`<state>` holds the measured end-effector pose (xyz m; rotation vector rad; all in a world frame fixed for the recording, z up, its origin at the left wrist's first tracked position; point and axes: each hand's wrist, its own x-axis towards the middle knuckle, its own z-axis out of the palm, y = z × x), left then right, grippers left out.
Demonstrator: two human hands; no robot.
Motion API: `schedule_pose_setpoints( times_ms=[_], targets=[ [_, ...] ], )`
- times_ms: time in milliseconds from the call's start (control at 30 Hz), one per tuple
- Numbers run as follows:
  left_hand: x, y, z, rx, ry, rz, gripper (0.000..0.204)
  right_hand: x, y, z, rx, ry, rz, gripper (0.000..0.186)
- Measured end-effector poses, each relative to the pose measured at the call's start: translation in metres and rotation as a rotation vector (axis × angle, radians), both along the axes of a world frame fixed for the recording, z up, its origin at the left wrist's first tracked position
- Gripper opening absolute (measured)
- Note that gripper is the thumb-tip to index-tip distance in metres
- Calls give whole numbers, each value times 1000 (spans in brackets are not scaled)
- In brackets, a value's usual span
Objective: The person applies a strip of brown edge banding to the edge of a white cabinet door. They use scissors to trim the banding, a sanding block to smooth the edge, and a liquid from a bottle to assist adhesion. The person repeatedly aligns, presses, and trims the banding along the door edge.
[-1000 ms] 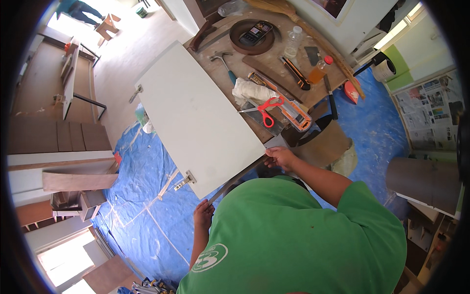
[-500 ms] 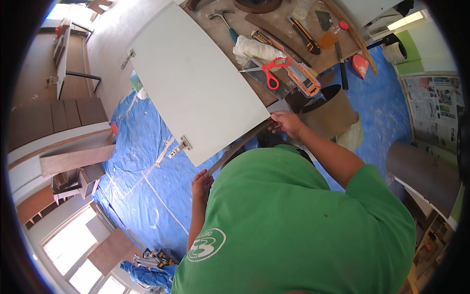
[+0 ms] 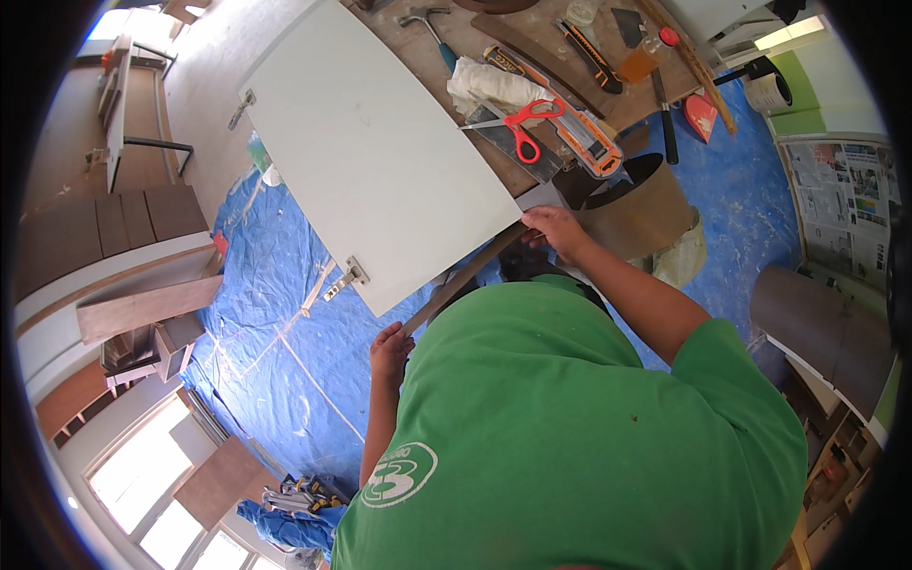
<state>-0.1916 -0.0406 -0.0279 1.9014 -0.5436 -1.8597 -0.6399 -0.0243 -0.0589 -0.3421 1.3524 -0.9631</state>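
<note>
Between my hands runs a long thin brown strip (image 3: 464, 274), held close to my body along the near edge of a white cabinet door (image 3: 385, 142). My left hand (image 3: 389, 353) is closed on the strip's lower left end, out past the door's near corner. At the other end, my right hand (image 3: 555, 234) pinches the strip beside the door's right corner. Two metal hinges, one near (image 3: 346, 277) and one far (image 3: 243, 109), are fitted along the door's left edge. Part of the strip is hidden by my shirt.
On the workbench right of the door lie red-handled scissors (image 3: 521, 125), a utility knife (image 3: 589, 57), a hammer (image 3: 437, 36), a white cloth (image 3: 496, 87) and a bottle of orange liquid (image 3: 648, 57). A brown roll of sheet (image 3: 638, 214) stands beside my right hand. Blue tarp (image 3: 275, 351) covers the floor.
The view has shifted slightly, so the door and bench sit a little higher and further left. Both hands keep their hold on the strip; it shows slightly broader now.
</note>
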Motion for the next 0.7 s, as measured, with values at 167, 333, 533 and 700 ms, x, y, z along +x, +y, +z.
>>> schedule_pose_setpoints(
  times_ms=[167, 333, 533, 700],
  targets=[
    [-1, 1, -2, -14, -29, -37, 31, 6, 0, -2, -44, 48, -78, 27],
    [-1, 0, 0, 1, -78, -75, 30, 2, 3, -5, -12, -24, -106, 26],
    [6, -3, 3, -6, -61, -291, 31, 3, -2, -2, -6, 72, -47, 25],
    [4, 2, 11, -57, -219, -674, 35, 6, 0, 6, 26, 135, -2, 27]
  ],
)
